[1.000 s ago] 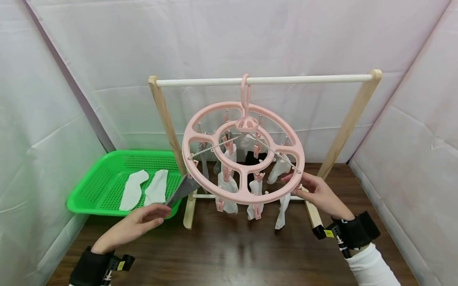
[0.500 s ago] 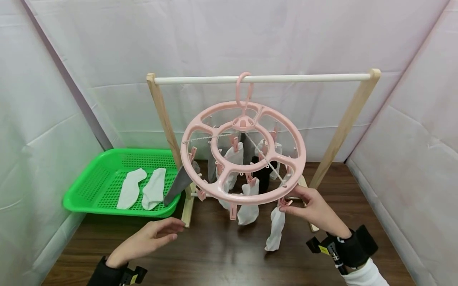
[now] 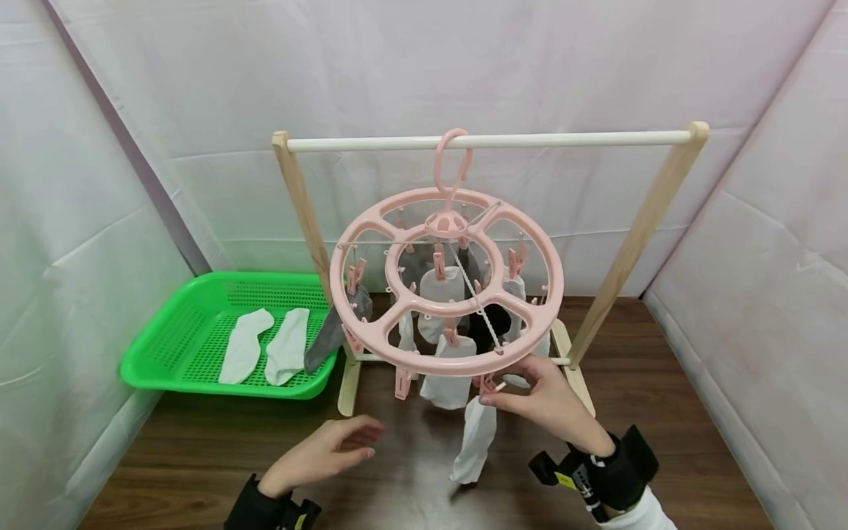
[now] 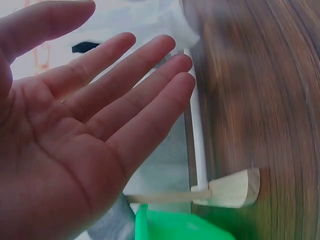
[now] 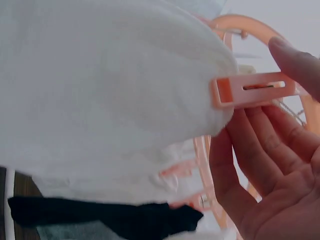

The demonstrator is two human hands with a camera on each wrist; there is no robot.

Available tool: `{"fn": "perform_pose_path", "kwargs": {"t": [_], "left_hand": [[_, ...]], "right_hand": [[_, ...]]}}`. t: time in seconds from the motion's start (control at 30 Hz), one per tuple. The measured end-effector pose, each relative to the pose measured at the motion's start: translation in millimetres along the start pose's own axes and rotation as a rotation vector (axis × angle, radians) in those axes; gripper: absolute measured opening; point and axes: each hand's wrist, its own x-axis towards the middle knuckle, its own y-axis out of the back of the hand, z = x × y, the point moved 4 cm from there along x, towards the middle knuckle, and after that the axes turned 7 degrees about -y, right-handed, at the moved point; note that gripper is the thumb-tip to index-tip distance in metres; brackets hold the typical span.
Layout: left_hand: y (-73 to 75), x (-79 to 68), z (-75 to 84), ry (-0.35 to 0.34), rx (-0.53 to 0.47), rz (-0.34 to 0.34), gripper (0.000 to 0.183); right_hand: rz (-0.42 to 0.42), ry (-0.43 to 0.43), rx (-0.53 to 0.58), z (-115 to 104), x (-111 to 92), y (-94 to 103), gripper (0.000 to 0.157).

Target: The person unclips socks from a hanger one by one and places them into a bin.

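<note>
Hands apart: left hand (image 3: 324, 453) loosely stretched and holding nothing, right hand (image 3: 553, 401) pinching pink peg (image 5: 252, 99) at upper end of white sock (image 3: 475, 439). By appearance, at step of working this peg, calling next for steady squeeze on peg and for left hand near sock as support. As for sock: hanging slantwise below front rim of round pink hanger (image 3: 440, 365), plain, soft-looking, before another clipped sock (image 3: 447, 391) and white rail (image 3: 563, 140).

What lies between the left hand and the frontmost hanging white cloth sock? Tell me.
Only bare brown wooden tabletop shows between the left hand and that white sock in the head view.
</note>
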Motion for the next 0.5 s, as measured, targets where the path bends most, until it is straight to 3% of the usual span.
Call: {"fn": "perform_pose_path", "kwargs": {"t": [0.27,0.5], "left_hand": [[-17.7,19.3,4.0,-0.045,-0.088,-0.014,0.053],[-27.4,30.2,17.5,-0.176,-0.024,0.024,0.072]], "right_hand": [[0.021,-0.025,0.082,-8,4,-23.3,0.028],[0.042,-0.009,0.137,-12,6,-39.2,0.029]]}}
